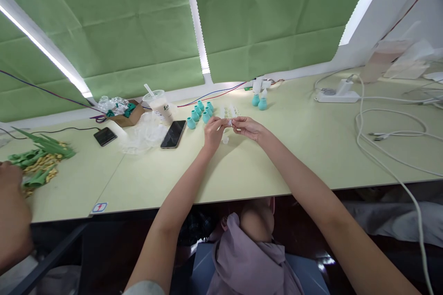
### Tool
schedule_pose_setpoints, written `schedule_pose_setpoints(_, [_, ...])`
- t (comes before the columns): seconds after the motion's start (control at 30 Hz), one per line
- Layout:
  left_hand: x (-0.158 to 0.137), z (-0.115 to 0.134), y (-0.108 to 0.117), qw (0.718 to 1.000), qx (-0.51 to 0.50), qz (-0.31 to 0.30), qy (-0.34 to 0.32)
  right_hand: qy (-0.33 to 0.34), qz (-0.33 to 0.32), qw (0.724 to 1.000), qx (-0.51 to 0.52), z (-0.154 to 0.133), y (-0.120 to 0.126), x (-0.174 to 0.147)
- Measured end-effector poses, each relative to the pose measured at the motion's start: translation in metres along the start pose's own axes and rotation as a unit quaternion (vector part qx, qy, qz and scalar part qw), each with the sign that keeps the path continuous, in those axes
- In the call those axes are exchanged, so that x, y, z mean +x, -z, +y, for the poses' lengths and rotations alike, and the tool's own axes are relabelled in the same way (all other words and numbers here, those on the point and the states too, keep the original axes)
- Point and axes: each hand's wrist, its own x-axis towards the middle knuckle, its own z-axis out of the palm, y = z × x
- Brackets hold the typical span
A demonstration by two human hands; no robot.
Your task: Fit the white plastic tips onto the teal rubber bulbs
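My left hand (215, 132) and my right hand (248, 127) meet over the middle of the table, fingertips pinched on one small whitish translucent piece (230, 122). Its exact kind is too small to make out. Just below my hands lies another small white piece (225, 139) on the tabletop. Behind my fingers are clear plastic pieces (232, 109), partly covered by the hands. Several turquoise vase-shaped pieces (195, 115) with open tops stand in a group beyond my left hand. Farther right are two more turquoise pieces (262, 104) with white tips on top.
Left of my hands lie a phone (173, 134), a drink cup with straw (160, 104), crumpled plastic (145, 133) and a cardboard box (129, 117). A black device (105, 136) and green-yellow pieces (41, 161) sit near another person's hand (10, 177). White cables and a power strip (337, 97) occupy the right.
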Motion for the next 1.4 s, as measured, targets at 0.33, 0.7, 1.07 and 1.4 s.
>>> schedule_pose_setpoints(0.33, [-0.005,0.002,0.000,1.000,0.003,-0.014,0.023,0.009,0.005,1.000,0.000,0.002,-0.001,0.000])
schedule_pose_setpoints(0.7, [-0.005,0.000,-0.001,0.999,0.026,-0.030,-0.029,0.032,0.001,0.999,-0.043,0.003,0.002,0.002])
schedule_pose_setpoints(1.07, [0.001,0.010,-0.002,0.996,0.000,-0.008,0.087,0.082,-0.043,0.994,-0.066,-0.007,-0.004,-0.010])
schedule_pose_setpoints(1.4, [0.003,0.026,-0.001,0.995,-0.016,-0.001,0.102,0.083,-0.094,0.990,-0.063,-0.001,-0.002,-0.006])
